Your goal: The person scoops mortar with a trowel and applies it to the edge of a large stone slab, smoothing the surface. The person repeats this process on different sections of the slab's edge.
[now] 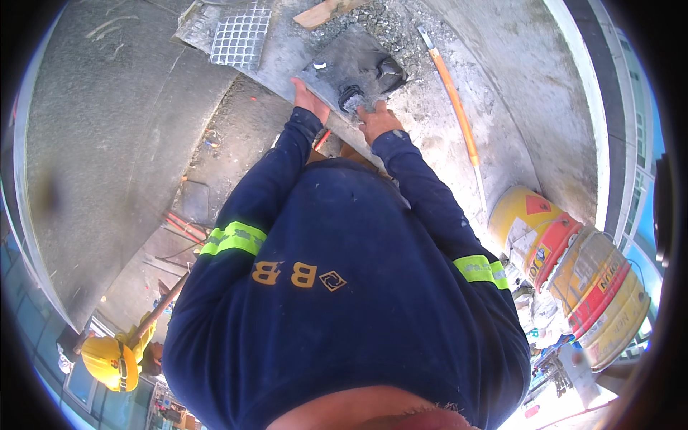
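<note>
My left hand [311,101] lies along the edge of a grey, dust-covered board [287,72], palm partly showing and fingers stretched out. Some of its fingers are hard to make out against that edge. To its right, my right hand [380,122] rests on the board with slightly bent, spread fingertips. These are beside a dark, rounded clump [350,97] with pale grey material in it; I cannot tell its kind. Beyond both hands is a dark, flat sheet-like piece [351,57] with a small white spot. A crumpled black piece [390,73] sits at its right side.
A white grid [241,36] and a wooden piece [330,12] lie beyond the hands. An orange-handled tool [455,107] stretches along the right, near stacked yellow-and-red buckets [570,265]. Concrete walls [122,107] flank me. Lower left, another person wears a yellow helmet [109,362].
</note>
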A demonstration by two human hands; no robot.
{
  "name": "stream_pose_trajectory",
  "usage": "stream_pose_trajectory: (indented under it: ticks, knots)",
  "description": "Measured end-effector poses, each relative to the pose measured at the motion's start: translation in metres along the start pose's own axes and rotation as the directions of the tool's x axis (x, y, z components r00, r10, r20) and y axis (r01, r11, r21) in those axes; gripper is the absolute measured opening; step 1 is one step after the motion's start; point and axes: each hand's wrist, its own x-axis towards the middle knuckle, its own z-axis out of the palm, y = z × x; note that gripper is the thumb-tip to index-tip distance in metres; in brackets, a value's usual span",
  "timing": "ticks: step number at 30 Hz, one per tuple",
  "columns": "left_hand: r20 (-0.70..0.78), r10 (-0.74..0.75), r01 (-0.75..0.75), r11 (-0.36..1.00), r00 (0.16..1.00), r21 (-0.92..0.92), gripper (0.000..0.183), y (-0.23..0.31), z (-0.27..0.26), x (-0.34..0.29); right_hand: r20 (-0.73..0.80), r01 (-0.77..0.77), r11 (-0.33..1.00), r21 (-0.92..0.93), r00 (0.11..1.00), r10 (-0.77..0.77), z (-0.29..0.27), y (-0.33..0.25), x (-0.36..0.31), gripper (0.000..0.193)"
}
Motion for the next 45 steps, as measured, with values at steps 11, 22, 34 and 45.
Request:
stream_pose_trajectory:
  ticks: [11, 22, 34, 45]
  knots:
    - [-0.303, 0.012, 0.062, 0.97, 0.953, 0.235, 0.08, 0.01, 0.047, -0.007, -0.436, 0.245, 0.887, 0.392, 0.898, -0.055, 0.028, 0.036, -0.028, 0.05]
    - [-0.488, 0.179, 0.157, 0.806, 0.854, 0.571, 0.079, 0.021, 0.116, -0.013, -0.577, 0.348, 0.668, 0.657, 0.803, 0.15, 0.058, 0.042, -0.039, 0.063]
    - [-0.445, 0.144, 0.124, 0.846, 0.884, 0.519, 0.074, 0.022, 0.104, -0.006, -0.463, 0.201, 0.763, 0.615, 0.875, 0.142, 0.065, 0.063, -0.064, 0.058]
    - [-0.253, 0.018, 0.098, 0.893, 0.967, 0.439, 0.09, 0.02, 0.075, -0.021, -0.018, -0.01, 0.255, 0.967, 0.994, 0.106, 0.022, 0.147, -0.059, 0.033]
